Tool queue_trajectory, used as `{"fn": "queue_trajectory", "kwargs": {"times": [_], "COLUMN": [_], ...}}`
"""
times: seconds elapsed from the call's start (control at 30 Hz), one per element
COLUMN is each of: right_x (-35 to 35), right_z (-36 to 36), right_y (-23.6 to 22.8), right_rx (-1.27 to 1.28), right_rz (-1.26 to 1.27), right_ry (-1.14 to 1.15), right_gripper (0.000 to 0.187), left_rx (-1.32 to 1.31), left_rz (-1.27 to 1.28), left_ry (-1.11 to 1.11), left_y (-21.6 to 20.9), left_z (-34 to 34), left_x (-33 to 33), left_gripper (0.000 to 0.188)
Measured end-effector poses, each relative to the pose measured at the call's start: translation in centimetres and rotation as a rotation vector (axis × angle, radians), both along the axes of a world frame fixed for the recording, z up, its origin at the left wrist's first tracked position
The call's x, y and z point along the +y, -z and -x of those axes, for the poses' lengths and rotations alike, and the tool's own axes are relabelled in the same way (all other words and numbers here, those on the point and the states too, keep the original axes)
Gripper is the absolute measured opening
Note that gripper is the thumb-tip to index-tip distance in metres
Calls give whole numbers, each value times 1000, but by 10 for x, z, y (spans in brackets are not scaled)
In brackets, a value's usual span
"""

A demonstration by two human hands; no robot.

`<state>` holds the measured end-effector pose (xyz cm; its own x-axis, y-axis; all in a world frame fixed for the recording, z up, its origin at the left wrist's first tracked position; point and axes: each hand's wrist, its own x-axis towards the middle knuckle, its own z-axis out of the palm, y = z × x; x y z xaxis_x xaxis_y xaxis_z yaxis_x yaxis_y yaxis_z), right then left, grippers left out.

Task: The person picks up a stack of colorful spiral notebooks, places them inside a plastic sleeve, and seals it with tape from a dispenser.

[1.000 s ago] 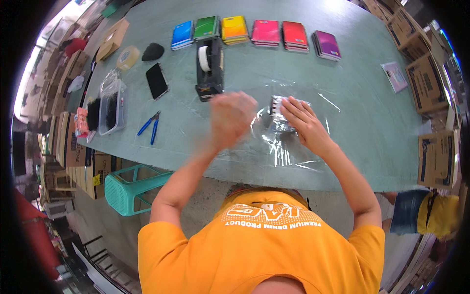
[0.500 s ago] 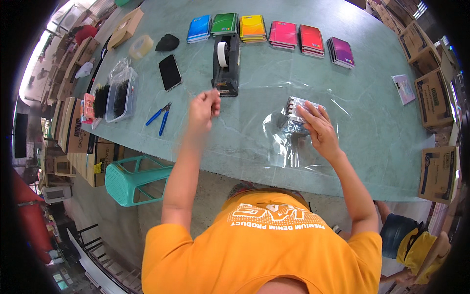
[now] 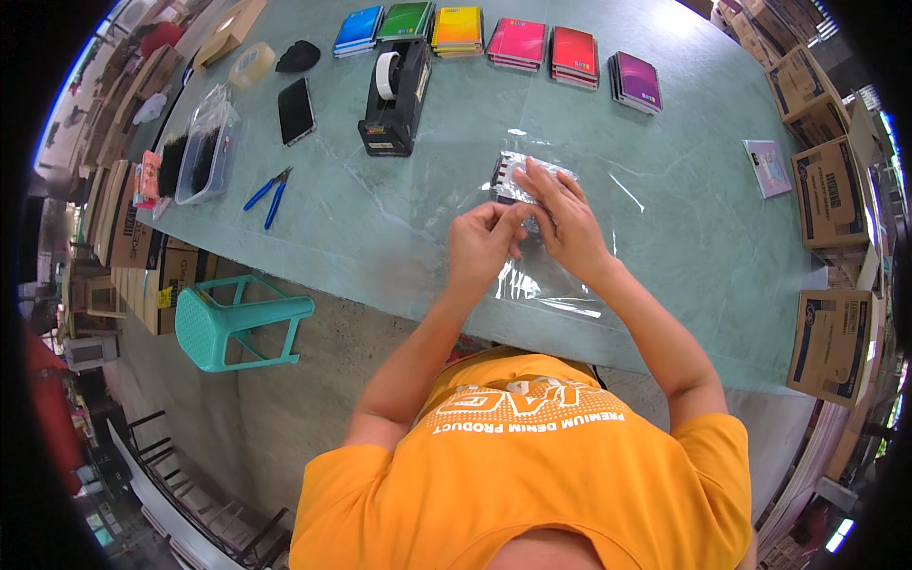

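A small spiral-bound notebook point(image 3: 511, 168) lies under clear plastic film point(image 3: 532, 282) on the table in front of me. My right hand point(image 3: 568, 220) rests over it, fingers stretched out and pressing on the film. Close against its thumb, my left hand point(image 3: 484, 245) is closed in a pinch at the notebook's near side. Whatever the left fingertips hold is too small to make out. Beyond my left hand stands a black tape dispenser point(image 3: 403, 106) with a white roll in it.
Stacks of notebooks line the far side, including a yellow stack point(image 3: 458, 30) and a purple stack point(image 3: 637, 81). Leftward lie a phone point(image 3: 296, 111), blue nippers point(image 3: 269, 197) and a plastic box point(image 3: 209, 157). A green stool point(image 3: 237, 318) stands by the near edge; cartons point(image 3: 831, 190) line the right.
My left hand has moved from beside the tape dispenser rightward to the notebook, meeting my right hand. The right hand stays on the film. The whole view has shifted somewhat.
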<state>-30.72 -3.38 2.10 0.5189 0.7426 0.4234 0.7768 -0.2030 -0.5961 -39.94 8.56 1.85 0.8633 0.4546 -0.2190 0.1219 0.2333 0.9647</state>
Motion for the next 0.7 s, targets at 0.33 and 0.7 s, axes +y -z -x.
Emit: {"fn": "queue_trajectory", "kwargs": {"times": [0.33, 0.7], "right_x": [11, -26], "right_z": [-17, -44], "right_y": [-27, -24], "right_rx": [-20, 1137], "right_rz": [141, 262], "right_ry": [57, 403], "right_gripper": [58, 74], "left_rx": [163, -283], "left_rz": [-622, -1029], "left_ry": [-53, 241], "left_y": [67, 34], "left_z": [0, -46], "left_x": [12, 52], "left_gripper": [29, 68]}}
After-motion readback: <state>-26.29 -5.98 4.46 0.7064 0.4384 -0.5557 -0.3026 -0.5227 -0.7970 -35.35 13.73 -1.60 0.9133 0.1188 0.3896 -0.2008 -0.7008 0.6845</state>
